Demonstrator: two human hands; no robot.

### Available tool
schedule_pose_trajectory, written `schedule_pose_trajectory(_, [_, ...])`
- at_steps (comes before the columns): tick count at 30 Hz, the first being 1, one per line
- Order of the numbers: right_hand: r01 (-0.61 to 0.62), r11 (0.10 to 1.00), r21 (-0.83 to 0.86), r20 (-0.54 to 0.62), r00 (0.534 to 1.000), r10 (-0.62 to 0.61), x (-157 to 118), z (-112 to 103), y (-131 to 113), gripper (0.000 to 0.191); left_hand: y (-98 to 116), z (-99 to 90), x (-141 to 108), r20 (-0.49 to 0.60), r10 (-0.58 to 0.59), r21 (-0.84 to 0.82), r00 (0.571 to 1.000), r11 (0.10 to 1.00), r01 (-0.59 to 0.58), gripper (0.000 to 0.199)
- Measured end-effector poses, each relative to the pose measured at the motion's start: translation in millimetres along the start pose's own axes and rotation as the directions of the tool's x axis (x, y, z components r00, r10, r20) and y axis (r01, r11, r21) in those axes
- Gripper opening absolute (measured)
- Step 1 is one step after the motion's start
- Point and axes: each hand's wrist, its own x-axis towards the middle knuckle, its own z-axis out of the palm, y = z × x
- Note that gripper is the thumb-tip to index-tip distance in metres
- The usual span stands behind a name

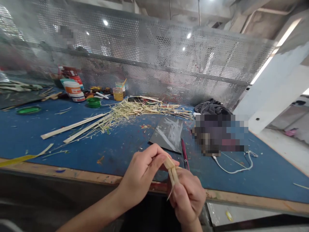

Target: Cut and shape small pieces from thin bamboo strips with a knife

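A short pale strip of split bamboo or wood (173,172) is held between my two hands, above the table's front edge. My left hand (144,175) pinches its upper end between thumb and fingers. Lower down, my right hand (187,193) is closed round the split part, the thumb pressed on it. A thin sliver hangs off the strip beside my right thumb. Just beyond the hands lie a dark grey board (169,133) with whitish streaks and a dark red pen-like tool (184,154).
On the blue table (130,141) lies a heap of pale shavings (135,109), with two long strips (72,126) to its left. Paint tubs (73,90), a green lid (29,110) and a jar (118,94) stand farther back. Dark cloth (212,106) and a white cable (233,172) lie right.
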Motion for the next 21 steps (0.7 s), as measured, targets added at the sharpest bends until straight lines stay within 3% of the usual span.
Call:
schedule_pose_trajectory(3, [0.014, 0.999, 0.044, -0.008, 1.000, -0.013, -0.1, -0.7, -1.0, 0.043, -1.5, 3.7, 1.5, 0.009, -0.095, -0.196, 0.995, 0.976, 0.095, 0.031])
schedule_pose_trajectory(6, [-0.083, 0.996, -0.019, 0.041, 0.996, 0.083, 2.6, -1.7, -6.6, 0.044, -5.4, 7.9, 0.0, 0.045, -0.070, -0.223, 0.997, 0.972, 0.078, 0.035])
schedule_pose_trajectory(8, [-0.146, 0.987, -0.072, 0.082, 0.985, 0.151, 4.3, -2.9, -11.7, 0.044, -10.2, 10.0, -1.5, 0.176, -0.024, -0.233, 0.984, 0.970, 0.065, 0.051])
schedule_pose_trajectory(10, [-0.177, 0.982, -0.060, 0.115, 0.976, 0.183, 4.5, -4.1, -15.5, 0.043, -15.2, 12.0, -2.0, 0.326, -0.005, -0.286, 0.946, 0.953, 0.103, 0.065])
schedule_pose_trajectory(12, [-0.207, 0.978, -0.013, 0.129, 0.970, 0.207, 3.2, -4.6, -16.4, 0.041, -18.6, 14.6, -1.2, 0.382, -0.023, -0.343, 0.924, 0.925, 0.164, 0.059])
schedule_pose_trajectory(14, [-0.211, 0.978, 0.008, 0.121, 0.971, 0.208, 1.4, -4.3, -14.7, 0.040, -19.1, 18.2, 0.3, 0.319, -0.028, -0.395, 0.947, 0.905, 0.160, 0.049])
schedule_pose_trajectory(17, [-0.113, 0.993, -0.036, 0.081, 0.990, 0.115, 0.7, -3.8, -12.0, 0.040, -15.4, 25.2, 1.9, 0.141, 0.011, -0.472, 0.990, 0.880, 0.057, 0.043])
schedule_pose_trajectory(21, [0.011, 0.991, -0.132, 0.080, 0.997, 0.000, 4.9, -5.8, -15.9, 0.041, -9.9, 36.0, -0.1, 0.018, 0.069, -0.511, 0.997, 0.858, -0.051, 0.042])
